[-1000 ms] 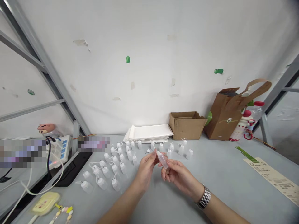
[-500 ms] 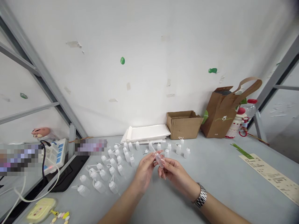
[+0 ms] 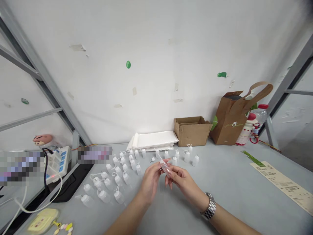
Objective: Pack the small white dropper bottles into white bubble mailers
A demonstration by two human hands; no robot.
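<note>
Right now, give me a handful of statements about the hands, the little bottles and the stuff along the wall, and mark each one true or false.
1. Both hands hold one small clear bottle above the table. True.
2. A metal wristwatch sits on the left wrist. False: it is on the right wrist.
3. The small white bottles stand mostly to the left of the left hand. True.
4. The cardboard box by the wall is taped shut. False: its flaps are open.
5. The brown paper bag stands to the right of the cardboard box. True.
6. The right hand rests flat on the table. False: it is raised, gripping the bottle.
</note>
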